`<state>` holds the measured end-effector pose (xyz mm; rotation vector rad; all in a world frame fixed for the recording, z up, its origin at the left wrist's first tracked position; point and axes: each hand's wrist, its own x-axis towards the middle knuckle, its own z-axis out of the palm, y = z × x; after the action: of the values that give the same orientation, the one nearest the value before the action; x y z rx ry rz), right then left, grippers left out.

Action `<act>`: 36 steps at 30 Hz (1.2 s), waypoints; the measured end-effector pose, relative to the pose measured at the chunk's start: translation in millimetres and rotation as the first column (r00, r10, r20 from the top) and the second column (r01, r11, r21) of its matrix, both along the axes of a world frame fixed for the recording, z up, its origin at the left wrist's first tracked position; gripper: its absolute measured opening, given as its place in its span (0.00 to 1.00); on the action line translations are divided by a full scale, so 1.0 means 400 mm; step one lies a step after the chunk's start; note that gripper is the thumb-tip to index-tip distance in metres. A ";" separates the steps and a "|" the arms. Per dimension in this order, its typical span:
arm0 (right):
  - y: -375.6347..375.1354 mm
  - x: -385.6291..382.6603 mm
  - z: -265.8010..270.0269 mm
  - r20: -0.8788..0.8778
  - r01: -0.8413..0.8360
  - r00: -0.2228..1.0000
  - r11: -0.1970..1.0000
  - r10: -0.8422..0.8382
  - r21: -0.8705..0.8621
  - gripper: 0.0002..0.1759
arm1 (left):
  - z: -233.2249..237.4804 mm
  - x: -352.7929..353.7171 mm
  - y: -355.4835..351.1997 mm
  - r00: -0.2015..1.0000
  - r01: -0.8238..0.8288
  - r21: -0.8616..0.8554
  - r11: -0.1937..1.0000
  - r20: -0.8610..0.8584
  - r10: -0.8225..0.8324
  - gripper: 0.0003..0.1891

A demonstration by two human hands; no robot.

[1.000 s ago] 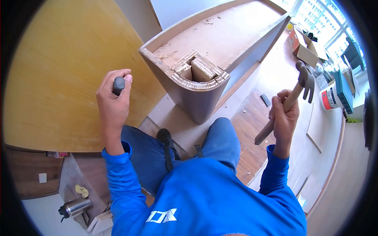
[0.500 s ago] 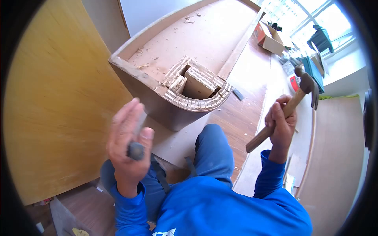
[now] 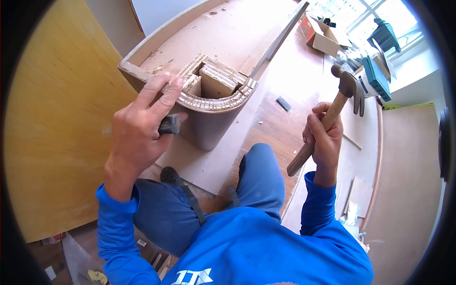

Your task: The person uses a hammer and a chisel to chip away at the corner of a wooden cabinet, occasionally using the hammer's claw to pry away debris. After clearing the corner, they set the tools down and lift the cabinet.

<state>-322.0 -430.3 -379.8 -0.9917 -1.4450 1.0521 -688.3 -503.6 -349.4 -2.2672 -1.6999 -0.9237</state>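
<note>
My left hand [image 3: 137, 128] is closed around a chisel [image 3: 170, 125]; its dark butt end pokes out by the thumb and most of the rest is hidden by the palm. Two extended fingers of this hand reach to the rim of a wooden cabinet piece [image 3: 209, 126] with a rounded end. At that end, slotted curved edging [image 3: 211, 104] surrounds a hollow opening with rough, splintered wood. Out to the right, my right hand [image 3: 325, 135] grips a claw hammer [image 3: 337, 104] by its wooden handle, head up and apart from the cabinet piece.
A yellowish wood panel [image 3: 57, 118] stands close on the left. Wood chips [image 3: 213, 13] lie on the cabinet piece. Beyond it are an open cardboard box [image 3: 325, 42] and a green case [image 3: 377, 78] near the window. A small dark block [image 3: 283, 103] rests on the floor.
My left hand has moved up and left to the cabinet piece's rim with the chisel turned in its grip. The hammer has shifted slightly left in view.
</note>
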 end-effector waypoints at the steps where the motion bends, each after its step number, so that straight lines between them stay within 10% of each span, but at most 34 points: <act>1: 0.004 0.002 -0.013 -0.028 -0.006 1.000 1.000 0.006 -0.011 0.09 | -0.006 -0.003 0.000 1.000 -0.003 -0.007 1.000 -0.017 0.003 0.28; 7: 0.004 0.002 -0.128 -0.281 -0.057 0.960 0.987 0.013 -0.150 0.08 | -0.032 -0.019 0.004 0.979 0.108 0.033 0.994 0.171 -0.112 0.25; 9: 0.002 0.002 -0.226 -0.384 -0.094 0.923 0.961 -0.014 -0.261 0.07 | -0.030 -0.010 0.006 0.807 0.093 -0.076 0.993 0.589 -0.030 0.22; 12: -0.024 -0.004 -0.358 -0.430 -0.085 0.893 0.885 -0.136 -0.458 0.08 | 0.011 0.028 0.011 0.976 0.046 -0.050 0.998 0.214 -0.034 0.19; 18: -0.081 0.068 -0.560 -0.257 -0.102 0.955 0.647 -0.150 -0.756 0.11 | 0.000 0.031 0.010 0.988 0.014 0.007 1.000 0.155 -0.015 0.20; 36: -0.052 0.074 -0.682 -0.492 -0.316 0.837 0.522 -0.241 -0.792 0.13 | 0.015 -0.003 0.026 0.992 0.019 -0.112 0.994 -0.122 -0.032 0.23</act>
<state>-292.2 -451.0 -652.7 -1.1621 -0.3654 1.9989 -689.6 -493.0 -343.4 -2.3670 -1.7123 -0.6937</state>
